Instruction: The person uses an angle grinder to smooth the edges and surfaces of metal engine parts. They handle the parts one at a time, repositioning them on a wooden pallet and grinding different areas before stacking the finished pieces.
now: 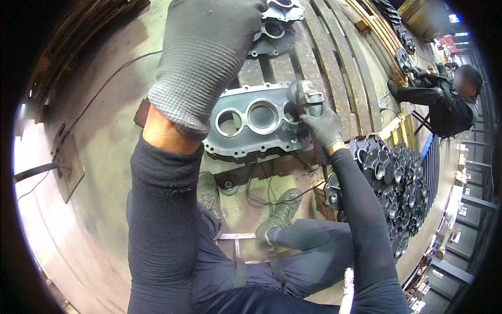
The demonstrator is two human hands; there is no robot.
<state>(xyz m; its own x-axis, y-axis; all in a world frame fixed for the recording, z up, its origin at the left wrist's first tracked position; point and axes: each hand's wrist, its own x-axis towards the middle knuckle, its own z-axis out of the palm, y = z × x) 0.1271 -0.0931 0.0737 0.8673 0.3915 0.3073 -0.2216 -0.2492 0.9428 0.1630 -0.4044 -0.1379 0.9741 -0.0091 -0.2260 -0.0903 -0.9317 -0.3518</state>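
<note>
A dark grey metal housing casting (246, 98), with round bored holes and a flange of small bolt holes, lies flat on a wooden pallet (319, 52) in front of me. On its right end rests an angle grinder (312, 97). My right hand (327, 130), in a grey glove, is closed round the grinder's body. Large and near the camera, my gloved left hand (209, 57) is raised at upper left. Its fingers run to the top edge and are mostly hidden. Beyond it, more castings (274, 29) sit on the pallet, partly covered by that hand.
Many dark castings (395, 183) are stacked at my right. A black cable (256, 198) runs on the floor between my feet, near a small round disc (228, 187). Another person (452, 99) sits at far right. A thin cable (112, 73) crosses the floor at left.
</note>
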